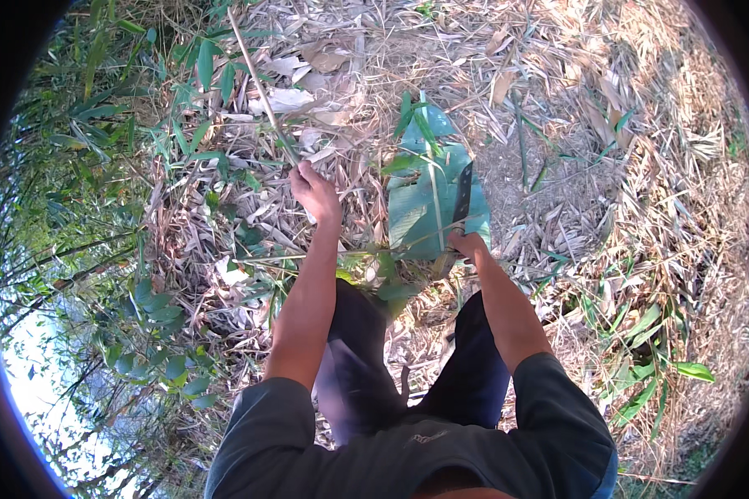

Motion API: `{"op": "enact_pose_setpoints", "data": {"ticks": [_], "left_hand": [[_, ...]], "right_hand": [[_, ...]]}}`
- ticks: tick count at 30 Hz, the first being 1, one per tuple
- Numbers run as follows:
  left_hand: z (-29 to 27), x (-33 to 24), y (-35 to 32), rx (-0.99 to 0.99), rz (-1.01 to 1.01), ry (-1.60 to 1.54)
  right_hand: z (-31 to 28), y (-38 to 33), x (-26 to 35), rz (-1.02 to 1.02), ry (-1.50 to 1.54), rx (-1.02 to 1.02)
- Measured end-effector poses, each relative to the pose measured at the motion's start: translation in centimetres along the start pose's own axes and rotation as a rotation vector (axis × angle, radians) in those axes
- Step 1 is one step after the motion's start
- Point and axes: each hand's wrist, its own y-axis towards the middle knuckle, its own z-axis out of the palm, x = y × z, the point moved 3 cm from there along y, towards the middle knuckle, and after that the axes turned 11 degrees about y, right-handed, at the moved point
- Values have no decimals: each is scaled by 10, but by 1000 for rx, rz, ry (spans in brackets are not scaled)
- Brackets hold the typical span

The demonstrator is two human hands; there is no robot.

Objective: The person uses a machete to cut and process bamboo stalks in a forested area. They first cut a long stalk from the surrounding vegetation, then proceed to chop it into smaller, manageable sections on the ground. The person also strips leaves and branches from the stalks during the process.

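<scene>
My left hand (316, 193) is closed round the lower end of a long thin stick (262, 93), which slants up and to the left, away from me. In my right hand (469, 244) is a knife (463, 193) with a dark blade pointing away from me; the fingers wrap its handle, which is mostly hidden. Beneath the blade a large broad green leaf (414, 212) with a pale midrib lies on the ground. A few small narrow leaves (405, 162) rest on its left side.
Dry fallen leaves (549, 66) and straw cover the ground. Green bamboo-like foliage (83, 125) crowds the left side, and a leafy shrub (162, 316) stands nearer. Green blades (641, 378) grow at the lower right. My legs (478, 358) are just below the big leaf.
</scene>
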Motion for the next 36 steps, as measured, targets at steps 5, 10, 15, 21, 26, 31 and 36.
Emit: {"op": "enact_pose_setpoints", "data": {"ticks": [5,10,15,21,26,31,36], "left_hand": [[-88,-88,-27,-54,-2,150],[-200,-221,-33,-66,-102,130],[-291,-309,-20,-196,-134,264],[-339,-395,-16,-199,65,390],[-323,-442,-20,-201,-105,267],[-295,-459,5,-315,36,338],[-236,-484,49,-346,36,189]], "right_hand": [[-69,-88,4,-195,297,-114],[-131,-167,6,-173,40,26],[-211,-344,118,38,22,-640],[-342,-470,150,-193,723,-1169],[-441,-548,114,-450,918,-1190],[-501,-589,24,163,-169,-1182],[-543,-596,-142,56,-766,-820]]}}
